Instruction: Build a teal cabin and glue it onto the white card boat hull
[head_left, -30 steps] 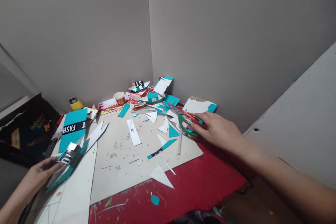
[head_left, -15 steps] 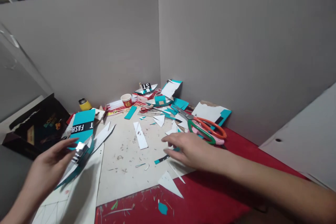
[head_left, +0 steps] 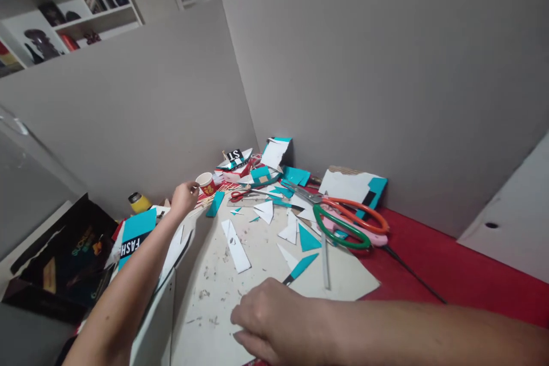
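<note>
The paper cup (head_left: 206, 184) stands upright near the far edge of our red worktop (head_left: 429, 257), to the left of its far corner. Our left hand (head_left: 184, 198) reaches it from the left, fingertips at its rim; we cannot tell whether they grip it. Thin sticks (head_left: 223, 187) lie just beside the cup, and past them a model boat (head_left: 235, 157) lettered ST sits on a red box, crowding its right side. A teal strip (head_left: 215, 205) lies in front.

Toward the right edge, we have large scissors (head_left: 317, 199) with orange and green handles, among teal and white offcuts. A white strip (head_left: 236, 247) lies mid-board.

Our right hand (head_left: 272, 317) is curled low at the near edge of the pale board (head_left: 195, 297), hiding that part; we cannot tell if it holds anything. Our left forearm blocks part of the left side, where a yellow container (head_left: 139, 202) and a dark box (head_left: 64, 263) stand.
</note>
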{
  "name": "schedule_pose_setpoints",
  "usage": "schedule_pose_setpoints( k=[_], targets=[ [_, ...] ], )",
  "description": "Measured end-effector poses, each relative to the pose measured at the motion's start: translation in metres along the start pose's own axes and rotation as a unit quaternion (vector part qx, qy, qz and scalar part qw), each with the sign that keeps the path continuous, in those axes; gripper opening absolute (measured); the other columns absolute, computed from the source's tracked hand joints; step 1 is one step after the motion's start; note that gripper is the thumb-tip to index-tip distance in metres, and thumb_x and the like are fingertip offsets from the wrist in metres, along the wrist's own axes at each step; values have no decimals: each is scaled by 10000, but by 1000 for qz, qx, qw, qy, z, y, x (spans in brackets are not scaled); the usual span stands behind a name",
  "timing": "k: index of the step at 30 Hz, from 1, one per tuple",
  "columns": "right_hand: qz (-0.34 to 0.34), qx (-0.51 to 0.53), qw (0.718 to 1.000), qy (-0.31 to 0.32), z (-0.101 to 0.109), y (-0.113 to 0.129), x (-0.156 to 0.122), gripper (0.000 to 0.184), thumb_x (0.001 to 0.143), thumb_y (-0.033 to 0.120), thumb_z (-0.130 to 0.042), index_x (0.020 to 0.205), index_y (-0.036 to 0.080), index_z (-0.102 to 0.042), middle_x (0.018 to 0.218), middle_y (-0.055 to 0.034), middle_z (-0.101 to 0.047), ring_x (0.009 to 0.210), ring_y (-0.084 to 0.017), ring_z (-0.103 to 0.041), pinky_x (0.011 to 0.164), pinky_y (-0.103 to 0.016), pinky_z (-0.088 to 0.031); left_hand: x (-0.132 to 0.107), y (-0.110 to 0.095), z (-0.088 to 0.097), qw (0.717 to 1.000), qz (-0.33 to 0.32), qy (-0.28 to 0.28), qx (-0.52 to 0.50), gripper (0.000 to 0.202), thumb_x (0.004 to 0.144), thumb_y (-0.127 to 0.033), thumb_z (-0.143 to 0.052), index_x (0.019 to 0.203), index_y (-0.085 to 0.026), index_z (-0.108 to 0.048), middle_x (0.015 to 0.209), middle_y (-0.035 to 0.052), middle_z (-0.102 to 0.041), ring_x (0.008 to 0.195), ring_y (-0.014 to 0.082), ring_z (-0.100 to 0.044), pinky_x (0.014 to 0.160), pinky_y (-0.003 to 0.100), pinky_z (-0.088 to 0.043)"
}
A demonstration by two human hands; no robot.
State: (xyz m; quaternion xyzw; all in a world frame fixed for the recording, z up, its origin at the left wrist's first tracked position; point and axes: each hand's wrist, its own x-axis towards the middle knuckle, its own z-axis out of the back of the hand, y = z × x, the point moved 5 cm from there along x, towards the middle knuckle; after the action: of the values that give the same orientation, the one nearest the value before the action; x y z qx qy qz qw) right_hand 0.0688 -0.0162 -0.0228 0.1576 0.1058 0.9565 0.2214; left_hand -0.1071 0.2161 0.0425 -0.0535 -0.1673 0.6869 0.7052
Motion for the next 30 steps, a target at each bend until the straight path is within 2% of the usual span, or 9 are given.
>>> schedule_pose_setpoints(
  k=[3, 8, 13, 17, 21, 25, 30],
  targets=[
    [34, -43, 999, -2, -8, 0, 3, 221, 889, 341, -501, 780, 186, -617, 733, -12, -714, 640, -170, -654, 484, -283, -319, 31, -7, -5, 999, -6, 0, 36, 335, 915, -324, -576, 1211, -168, -563, 1222, 99, -586, 1023, 230, -610, 849, 433, -529],
    [62, -64, 996, 22, -20, -3, 7, 213, 891, 338, -570, 732, 197, -577, 710, 30, -705, 617, -131, -641, 393, -283, -181, 68, -14, -13, 995, 5, 36, 89, 332, 904, -319, -595, 1204, -178, -570, 1216, 91, -588, 1033, 235, -609, 842, 415, -530],
    [111, -42, 993, 21, -28, -9, 2, 142, 805, 276, -679, 794, 208, -556, 775, 54, -698, 646, -111, -623, 353, -259, -184, 95, -16, -24, 985, 16, 98, 142, 340, 899, -317, -603, 1205, -175, -568, 1213, 95, -588, 1038, 237, -609, 844, 413, -529],
    [112, -31, 993, 30, -25, -15, -2, 156, 811, 263, -662, 760, 201, -527, 738, 54, -673, 623, -105, -588, 371, -259, -213, 110, -16, -33, 975, 18, 150, 165, 328, 901, -326, -596, 1190, -171, -585, 1219, 85, -589, 1026, 244, -609, 837, 411, -533],
    [103, -15, 993, 52, -17, -16, -3, 151, 852, 259, -627, 756, 196, -528, 720, 47, -662, 603, -104, -566, 389, -263, -217, 120, -17, -38, 968, 10, 177, 176, 330, 892, -345, -602, 1166, -161, -605, 1214, 62, -594, 1030, 273, -605, 835, 410, -533],
    [87, 11, 995, 55, -13, -18, -1, 268, 959, 363, -488, 770, 192, -569, 756, 25, -692, 625, -117, -578, 433, -281, -228, 127, -21, -44, 969, -9, 178, 171, 354, 890, -333, -612, 1193, -153, -580, 1207, 85, -591, 1037, 261, -608, 840, 417, -531],
    [80, 22, 995, 61, -14, -20, -2, 254, 961, 353, -472, 800, 192, -586, 760, 19, -688, 636, -124, -585, 452, -285, -250, 127, -25, -46, 977, -34, 145, 153, 342, 896, -342, -600, 1178, -149, -591, 1205, 78, -595, 1027, 265, -609, 840, 418, -532]
  ],
)
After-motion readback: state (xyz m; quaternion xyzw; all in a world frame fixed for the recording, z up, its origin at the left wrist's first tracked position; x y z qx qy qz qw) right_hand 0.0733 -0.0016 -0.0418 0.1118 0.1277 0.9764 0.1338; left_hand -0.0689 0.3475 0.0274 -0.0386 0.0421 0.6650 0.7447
